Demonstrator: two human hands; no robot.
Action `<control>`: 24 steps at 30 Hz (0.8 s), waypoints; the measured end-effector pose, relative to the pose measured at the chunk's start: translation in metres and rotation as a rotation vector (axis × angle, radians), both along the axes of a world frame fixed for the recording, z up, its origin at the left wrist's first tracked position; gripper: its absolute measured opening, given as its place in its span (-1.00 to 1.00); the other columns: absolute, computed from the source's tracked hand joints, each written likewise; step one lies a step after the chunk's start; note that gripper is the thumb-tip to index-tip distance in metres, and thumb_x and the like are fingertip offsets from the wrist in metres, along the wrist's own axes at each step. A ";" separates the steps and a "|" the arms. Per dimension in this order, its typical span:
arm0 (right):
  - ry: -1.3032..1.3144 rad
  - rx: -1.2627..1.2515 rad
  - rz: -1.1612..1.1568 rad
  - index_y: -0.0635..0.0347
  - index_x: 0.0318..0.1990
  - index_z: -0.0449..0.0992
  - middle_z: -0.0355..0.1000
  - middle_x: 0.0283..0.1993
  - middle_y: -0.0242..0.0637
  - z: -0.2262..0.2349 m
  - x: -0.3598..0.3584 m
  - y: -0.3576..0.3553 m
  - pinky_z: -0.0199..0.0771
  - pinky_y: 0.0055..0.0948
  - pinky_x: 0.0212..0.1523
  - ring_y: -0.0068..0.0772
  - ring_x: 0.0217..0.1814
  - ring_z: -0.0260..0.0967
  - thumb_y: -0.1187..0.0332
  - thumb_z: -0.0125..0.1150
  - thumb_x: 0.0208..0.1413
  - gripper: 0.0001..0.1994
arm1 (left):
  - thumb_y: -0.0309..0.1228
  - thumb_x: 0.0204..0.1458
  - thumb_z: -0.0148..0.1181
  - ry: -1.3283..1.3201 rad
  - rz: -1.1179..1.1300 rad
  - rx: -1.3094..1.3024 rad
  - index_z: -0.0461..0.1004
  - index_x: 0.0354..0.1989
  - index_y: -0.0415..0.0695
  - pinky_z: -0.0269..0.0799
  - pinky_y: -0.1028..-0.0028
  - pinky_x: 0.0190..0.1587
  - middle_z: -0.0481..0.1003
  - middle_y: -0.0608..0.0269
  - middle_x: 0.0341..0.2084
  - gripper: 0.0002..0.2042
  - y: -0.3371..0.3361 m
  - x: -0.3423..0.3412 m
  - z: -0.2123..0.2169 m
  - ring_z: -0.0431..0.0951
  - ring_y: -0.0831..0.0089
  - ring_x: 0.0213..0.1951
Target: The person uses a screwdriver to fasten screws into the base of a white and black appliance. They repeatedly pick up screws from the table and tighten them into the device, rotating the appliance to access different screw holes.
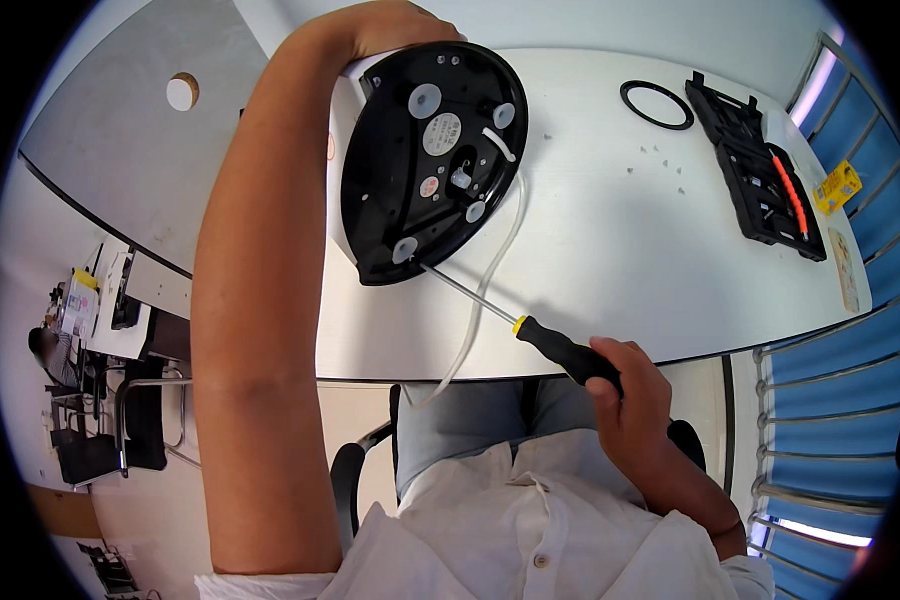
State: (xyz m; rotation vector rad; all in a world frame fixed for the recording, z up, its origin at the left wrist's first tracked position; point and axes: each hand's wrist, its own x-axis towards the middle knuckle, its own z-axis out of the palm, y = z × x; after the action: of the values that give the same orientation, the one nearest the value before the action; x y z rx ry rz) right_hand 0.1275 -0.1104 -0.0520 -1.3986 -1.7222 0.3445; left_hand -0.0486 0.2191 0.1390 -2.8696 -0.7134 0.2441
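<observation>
A black, rounded appliance is tilted up on the white table, its underside showing pale suction-cup feet, round labels and a white cord. My left hand grips its far upper edge; the fingertips are partly hidden. My right hand is closed round the black and yellow handle of a screwdriver. The screwdriver's shaft slants up to the left, and its tip meets the underside beside the lowest suction-cup foot. Whether the tip sits in a screw is too small to tell.
On the table, several small screws lie right of the appliance. Farther right are a black ring, an opened black tool case with a red-orange rod, and a yellow box. A grey table stands left.
</observation>
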 end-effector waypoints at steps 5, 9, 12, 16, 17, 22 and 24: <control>-0.018 -0.033 -0.040 0.22 -0.05 0.28 0.32 -0.25 -0.15 0.001 -0.008 0.001 0.34 -0.33 -0.39 -0.15 -0.31 0.33 0.39 0.24 -0.05 -0.60 | -0.18 -0.02 0.03 -0.037 -0.041 -0.030 0.53 -0.21 -0.12 0.35 0.29 -0.03 0.51 0.02 -0.18 -0.68 0.011 -0.004 -0.003 0.49 0.11 -0.09; 0.020 0.059 -0.039 0.21 -0.01 0.19 0.23 -0.13 -0.07 -0.005 -0.011 -0.001 0.34 -0.29 -0.33 -0.10 -0.25 0.30 0.50 0.28 -0.13 -0.50 | -0.18 -0.01 0.02 -0.001 -0.058 -0.024 0.53 -0.21 -0.12 0.35 0.29 -0.02 0.51 0.01 -0.18 -0.68 0.011 -0.003 0.000 0.48 0.11 -0.09; -0.046 0.109 -0.054 0.21 0.00 0.17 0.14 -0.06 -0.03 -0.009 -0.013 -0.005 0.35 -0.28 -0.31 -0.04 -0.19 0.27 0.56 0.31 -0.19 -0.44 | -0.18 -0.01 0.02 -0.048 -0.067 -0.018 0.53 -0.22 -0.12 0.35 0.28 -0.03 0.51 0.02 -0.19 -0.69 0.014 -0.005 -0.001 0.49 0.11 -0.10; 0.008 0.094 -0.014 0.22 -0.04 0.21 0.27 -0.17 -0.05 -0.006 -0.011 -0.003 0.34 -0.32 -0.34 -0.08 -0.27 0.31 0.41 0.31 -0.09 -0.53 | -0.19 -0.01 0.02 -0.039 -0.056 0.001 0.52 -0.25 -0.12 0.36 0.28 -0.03 0.51 0.03 -0.21 -0.70 0.010 -0.004 -0.001 0.49 0.12 -0.11; 0.021 0.021 -0.003 0.22 -0.05 0.22 0.30 -0.21 -0.06 -0.004 -0.008 -0.001 0.34 -0.32 -0.34 -0.09 -0.30 0.32 0.37 0.30 -0.07 -0.55 | -0.19 -0.01 0.02 -0.007 -0.045 0.007 0.52 -0.25 -0.12 0.36 0.28 -0.04 0.51 0.04 -0.22 -0.70 0.007 -0.003 0.001 0.49 0.12 -0.11; 0.067 -0.131 -0.025 0.21 -0.09 0.26 0.37 -0.33 -0.09 -0.003 -0.006 0.002 0.34 -0.29 -0.37 -0.13 -0.38 0.34 0.26 0.28 -0.04 -0.58 | -0.19 -0.02 0.03 -0.015 -0.113 0.017 0.52 -0.26 -0.12 0.36 0.29 -0.04 0.51 0.04 -0.23 -0.71 0.002 -0.001 0.004 0.49 0.11 -0.12; 0.048 -0.144 -0.019 0.20 -0.10 0.26 0.35 -0.32 -0.11 0.002 -0.010 0.001 0.34 -0.29 -0.40 -0.14 -0.38 0.33 0.30 0.30 -0.08 -0.57 | -0.19 -0.03 0.03 -0.019 -0.105 0.013 0.52 -0.26 -0.11 0.36 0.29 -0.04 0.51 0.04 -0.23 -0.71 0.001 -0.001 0.005 0.49 0.12 -0.12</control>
State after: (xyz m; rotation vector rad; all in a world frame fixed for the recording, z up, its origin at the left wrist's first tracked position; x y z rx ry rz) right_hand 0.1173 -0.1098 -0.0502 -1.4966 -1.6713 0.4954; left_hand -0.0500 0.2197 0.1435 -2.8900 -0.5633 0.1970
